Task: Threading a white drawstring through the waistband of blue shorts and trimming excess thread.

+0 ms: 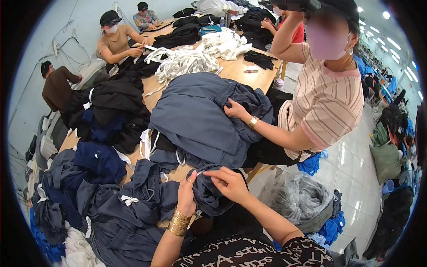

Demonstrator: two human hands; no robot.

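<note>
At the near edge of the table my left hand (187, 192) is closed on the gathered edge of a dark blue-grey garment (211, 194). My right hand (230, 185) grips the same edge from the other side, index finger stretched along it; its thumb is mostly hidden. A narrow pale strip shows along the edge between my hands. Just beyond them lies a large stack of blue-grey garments (195, 118), which a co-worker's hand (235, 108) touches at its right side. To my left, a heap of similar garments (120, 227) carries a white knotted tie (129, 200).
White straps (187, 64) and black garments (178, 35) lie farther along the wooden table (260, 81). A co-worker (324, 93) stands close at the right. Several others work around the table. A clear plastic bag (298, 196) sits on the tiled floor beside me.
</note>
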